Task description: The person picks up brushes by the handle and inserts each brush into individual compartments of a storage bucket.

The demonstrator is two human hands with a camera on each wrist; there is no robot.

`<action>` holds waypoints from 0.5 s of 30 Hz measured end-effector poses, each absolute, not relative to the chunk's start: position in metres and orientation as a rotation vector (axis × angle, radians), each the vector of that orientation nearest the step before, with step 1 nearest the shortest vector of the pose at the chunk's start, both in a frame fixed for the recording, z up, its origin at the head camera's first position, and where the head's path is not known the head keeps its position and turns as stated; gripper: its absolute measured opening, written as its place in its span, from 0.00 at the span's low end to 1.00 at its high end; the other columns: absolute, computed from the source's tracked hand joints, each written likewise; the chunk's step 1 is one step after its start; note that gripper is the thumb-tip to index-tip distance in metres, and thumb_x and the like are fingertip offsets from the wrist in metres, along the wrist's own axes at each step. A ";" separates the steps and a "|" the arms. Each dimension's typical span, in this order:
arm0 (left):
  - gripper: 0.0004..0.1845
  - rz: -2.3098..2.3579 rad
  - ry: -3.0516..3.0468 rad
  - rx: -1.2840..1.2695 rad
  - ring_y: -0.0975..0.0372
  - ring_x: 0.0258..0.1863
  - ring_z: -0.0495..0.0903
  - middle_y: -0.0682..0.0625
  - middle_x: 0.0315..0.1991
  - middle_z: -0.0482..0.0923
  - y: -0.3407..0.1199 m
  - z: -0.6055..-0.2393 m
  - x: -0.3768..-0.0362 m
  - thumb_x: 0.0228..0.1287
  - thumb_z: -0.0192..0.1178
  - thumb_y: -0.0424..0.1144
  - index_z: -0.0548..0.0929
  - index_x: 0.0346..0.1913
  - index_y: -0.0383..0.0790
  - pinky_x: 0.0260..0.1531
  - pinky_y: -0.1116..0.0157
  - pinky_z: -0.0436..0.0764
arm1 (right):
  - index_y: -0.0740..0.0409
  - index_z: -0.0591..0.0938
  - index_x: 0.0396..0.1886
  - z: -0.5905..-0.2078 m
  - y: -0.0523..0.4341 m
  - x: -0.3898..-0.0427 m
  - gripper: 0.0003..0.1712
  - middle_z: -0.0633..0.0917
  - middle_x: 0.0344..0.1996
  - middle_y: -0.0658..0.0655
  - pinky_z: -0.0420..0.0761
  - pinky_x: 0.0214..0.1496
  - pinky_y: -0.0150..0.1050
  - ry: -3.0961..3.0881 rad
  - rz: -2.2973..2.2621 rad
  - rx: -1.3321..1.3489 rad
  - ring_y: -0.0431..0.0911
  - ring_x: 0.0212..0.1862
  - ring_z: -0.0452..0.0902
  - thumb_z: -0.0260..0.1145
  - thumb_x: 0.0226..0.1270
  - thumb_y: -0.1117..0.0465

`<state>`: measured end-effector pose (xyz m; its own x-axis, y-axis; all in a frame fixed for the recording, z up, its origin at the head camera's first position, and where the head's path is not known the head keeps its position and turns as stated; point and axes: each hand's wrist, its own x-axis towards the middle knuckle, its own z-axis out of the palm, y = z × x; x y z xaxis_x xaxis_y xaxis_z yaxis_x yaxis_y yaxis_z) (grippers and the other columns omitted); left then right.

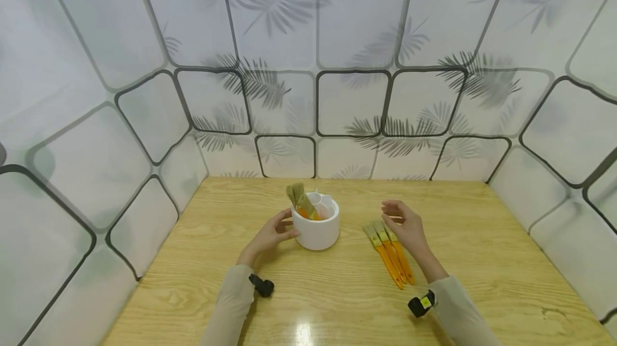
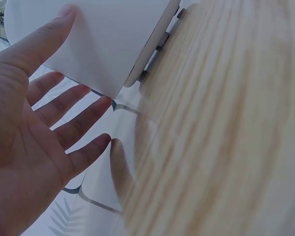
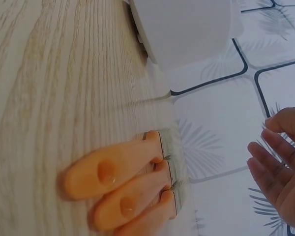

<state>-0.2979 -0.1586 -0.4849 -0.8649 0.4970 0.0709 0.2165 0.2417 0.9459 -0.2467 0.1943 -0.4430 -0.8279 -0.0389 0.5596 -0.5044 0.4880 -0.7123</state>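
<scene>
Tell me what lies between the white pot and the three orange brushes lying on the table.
Nothing: in the head view only bare wood of the table separates the white pot from the three orange brushes. The right hand hovers over the bristle ends.

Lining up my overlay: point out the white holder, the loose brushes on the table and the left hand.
white holder [image 1: 318,233], head view, front wall.
loose brushes [image 1: 391,255], head view, middle orange handle.
left hand [image 1: 270,234], head view, back of hand.

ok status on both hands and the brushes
Left hand open, touching white holder. Right hand open, above three orange brushes lying on table. Nothing in the way.
</scene>
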 end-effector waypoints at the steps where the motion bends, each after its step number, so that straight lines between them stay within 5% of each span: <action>1: 0.39 1.668 2.273 0.666 0.42 0.64 0.63 0.37 0.68 0.58 -0.158 -0.485 -0.298 0.59 0.64 0.36 0.56 0.71 0.39 0.61 0.49 0.68 | 0.67 0.78 0.48 -0.443 0.195 -0.247 0.15 0.82 0.40 0.68 0.84 0.39 0.41 -2.264 1.312 0.445 0.60 0.40 0.80 0.63 0.59 0.74; 15: 0.39 1.681 2.270 0.690 0.41 0.64 0.63 0.36 0.68 0.58 -0.157 -0.487 -0.299 0.59 0.63 0.35 0.56 0.70 0.37 0.61 0.47 0.67 | 0.67 0.78 0.47 -0.444 0.199 -0.245 0.15 0.82 0.39 0.69 0.83 0.39 0.45 -2.280 1.306 0.391 0.61 0.40 0.80 0.64 0.59 0.72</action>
